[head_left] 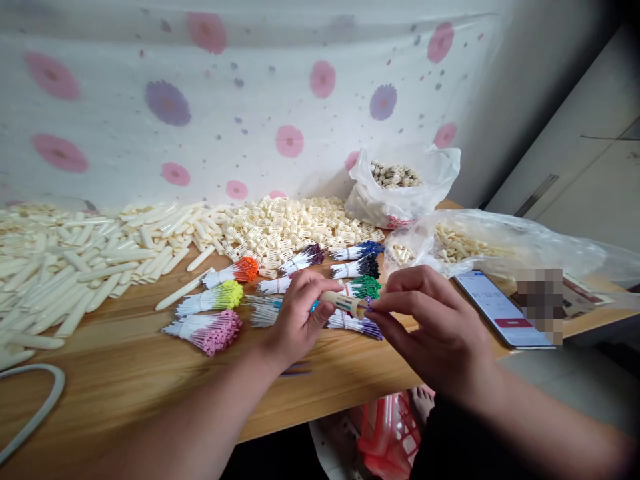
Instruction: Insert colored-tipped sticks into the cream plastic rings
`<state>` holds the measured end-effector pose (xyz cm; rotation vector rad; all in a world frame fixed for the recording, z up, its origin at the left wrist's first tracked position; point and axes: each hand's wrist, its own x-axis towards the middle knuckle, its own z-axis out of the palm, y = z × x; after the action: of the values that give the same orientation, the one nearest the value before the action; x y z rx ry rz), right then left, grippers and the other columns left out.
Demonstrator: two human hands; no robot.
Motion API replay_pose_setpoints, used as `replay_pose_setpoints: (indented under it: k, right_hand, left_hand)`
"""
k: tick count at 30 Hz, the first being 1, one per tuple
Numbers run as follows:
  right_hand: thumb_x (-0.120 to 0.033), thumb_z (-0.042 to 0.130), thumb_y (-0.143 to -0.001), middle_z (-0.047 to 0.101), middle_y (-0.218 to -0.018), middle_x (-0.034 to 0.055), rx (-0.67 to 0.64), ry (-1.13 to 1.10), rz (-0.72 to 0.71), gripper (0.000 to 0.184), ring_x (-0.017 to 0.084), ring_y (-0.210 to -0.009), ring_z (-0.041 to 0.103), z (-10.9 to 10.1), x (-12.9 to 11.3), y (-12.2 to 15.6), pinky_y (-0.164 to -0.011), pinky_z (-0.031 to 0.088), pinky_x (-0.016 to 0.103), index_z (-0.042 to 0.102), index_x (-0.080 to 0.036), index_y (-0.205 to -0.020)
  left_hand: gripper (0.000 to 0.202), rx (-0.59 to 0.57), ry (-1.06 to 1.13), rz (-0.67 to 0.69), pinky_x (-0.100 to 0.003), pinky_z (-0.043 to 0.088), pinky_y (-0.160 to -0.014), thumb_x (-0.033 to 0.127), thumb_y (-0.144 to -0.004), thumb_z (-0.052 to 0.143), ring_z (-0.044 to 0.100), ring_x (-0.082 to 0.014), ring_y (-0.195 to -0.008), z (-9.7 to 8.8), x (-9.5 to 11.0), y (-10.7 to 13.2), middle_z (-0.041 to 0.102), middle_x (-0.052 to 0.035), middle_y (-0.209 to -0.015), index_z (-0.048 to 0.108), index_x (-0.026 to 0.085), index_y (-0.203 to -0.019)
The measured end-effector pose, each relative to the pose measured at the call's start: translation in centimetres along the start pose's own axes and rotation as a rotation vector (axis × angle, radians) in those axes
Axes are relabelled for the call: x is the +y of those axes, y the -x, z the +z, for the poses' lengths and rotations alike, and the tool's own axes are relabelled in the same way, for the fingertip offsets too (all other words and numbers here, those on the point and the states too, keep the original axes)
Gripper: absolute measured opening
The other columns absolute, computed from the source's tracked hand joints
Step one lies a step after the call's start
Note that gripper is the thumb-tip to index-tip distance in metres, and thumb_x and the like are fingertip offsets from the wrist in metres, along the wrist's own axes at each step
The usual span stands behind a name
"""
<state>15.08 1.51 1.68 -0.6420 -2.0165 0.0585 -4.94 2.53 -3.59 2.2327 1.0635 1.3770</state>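
Note:
My left hand (300, 313) is closed round a cream multicolour pen barrel (345, 303), held level above the table with its slotted end toward the right. At that end, the fingers of my right hand (435, 320) pinch a purple-tipped pen refill (369, 304), partly hidden by the fingers. Under and around the hands lie banded bundles of white refills: an orange-tipped bundle (245, 270), a yellow bundle (229, 293), a pink bundle (220, 333), a green bundle (369, 287), a black bundle (370, 267), a blue bundle (371, 249) and a purple bundle (371, 329). A light-blue bundle (263, 311) is partly covered by my left hand.
Long cream pen tubes (110, 257) are heaped at left, beside a pile of slotted cream parts (295, 223). Plastic bags (435, 167) of small parts stand at back right. A phone (500, 310) lies right; a white cable loop (57, 387) is at front left.

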Motion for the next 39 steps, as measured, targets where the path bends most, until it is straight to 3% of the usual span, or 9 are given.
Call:
replay_pose_setpoints:
  k: [10,18,26,35,39]
  right_hand:
    - [-0.004,0.06,-0.079,0.055,-0.085,0.0046,-0.036,-0.028,0.009,0.015,0.012,-0.079,0.055,0.7,0.4,0.5,-0.066,0.049,0.025,0.063,-0.016,-0.088]
    - [-0.008,0.06,-0.078,0.055,-0.078,0.0023,-0.007,-0.092,0.137,0.011,0.013,-0.074,0.056,0.9,0.1,0.0,-0.063,0.049,0.026,0.062,-0.018,-0.078]
    - [-0.01,0.057,-0.082,0.056,-0.083,0.0039,0.048,-0.149,0.251,0.009,0.013,-0.078,0.057,2.0,0.0,0.6,-0.069,0.048,0.026,0.062,-0.017,-0.081]
    - [-0.005,0.054,-0.083,0.058,-0.088,0.0062,0.031,0.019,0.008,0.017,0.014,-0.082,0.056,1.8,0.7,0.8,-0.071,0.049,0.029,0.061,-0.017,-0.092]
    - [-0.007,0.055,-0.083,0.059,-0.085,0.0054,0.034,-0.025,0.072,0.013,0.014,-0.08,0.057,1.6,0.7,0.7,-0.07,0.048,0.028,0.062,-0.017,-0.087]
  left_hand:
    - [0.039,0.056,-0.021,0.009,-0.033,0.042,-0.077,0.051,-0.088,0.042,0.05,-0.0182,-0.086,0.2,0.2,0.0,0.052,-0.0055,-0.087,0.063,0.019,-0.099]
    - [0.038,0.072,-0.057,-0.007,-0.032,0.043,-0.076,0.05,-0.087,0.044,0.051,-0.0182,-0.084,0.4,0.3,0.0,0.052,-0.0055,-0.086,0.063,0.02,-0.097]
    - [0.034,0.122,-0.197,-0.028,-0.034,0.042,-0.077,0.047,-0.088,0.045,0.05,-0.0196,-0.085,0.3,0.2,0.1,0.051,-0.0059,-0.087,0.063,0.019,-0.094]
    - [0.036,0.077,-0.092,-0.082,-0.032,0.043,-0.075,0.048,-0.087,0.046,0.051,-0.0185,-0.084,0.5,0.5,0.1,0.053,-0.0053,-0.084,0.063,0.018,-0.096]
    - [0.034,0.079,-0.105,-0.077,-0.032,0.043,-0.075,0.046,-0.088,0.046,0.051,-0.0184,-0.084,0.5,0.6,0.1,0.052,-0.0053,-0.085,0.063,0.018,-0.096]
